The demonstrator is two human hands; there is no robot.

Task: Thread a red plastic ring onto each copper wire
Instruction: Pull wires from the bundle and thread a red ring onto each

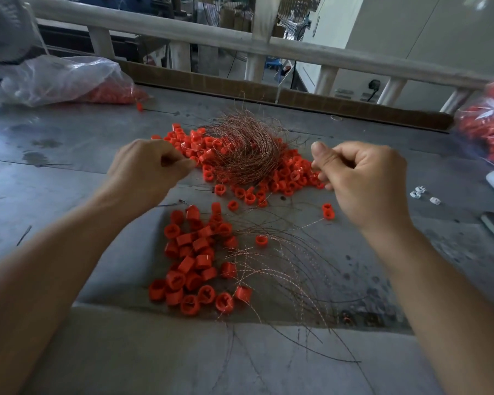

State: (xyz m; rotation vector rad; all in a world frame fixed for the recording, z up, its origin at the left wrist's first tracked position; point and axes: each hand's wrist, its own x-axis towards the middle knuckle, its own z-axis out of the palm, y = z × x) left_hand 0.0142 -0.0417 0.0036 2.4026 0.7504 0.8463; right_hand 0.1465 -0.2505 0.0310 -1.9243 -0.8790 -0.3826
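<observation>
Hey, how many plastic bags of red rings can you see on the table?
2. The left bag lies at the far left of the table. The right bag sits at the right edge, cut off by the frame. Others may be out of view.

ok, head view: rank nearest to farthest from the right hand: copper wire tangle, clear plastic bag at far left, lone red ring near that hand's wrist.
1. Lone red ring: on the table just below and left of the right hand.
2. Copper wire tangle: table centre, left of the hand.
3. Clear plastic bag: far left, at the back.
</observation>
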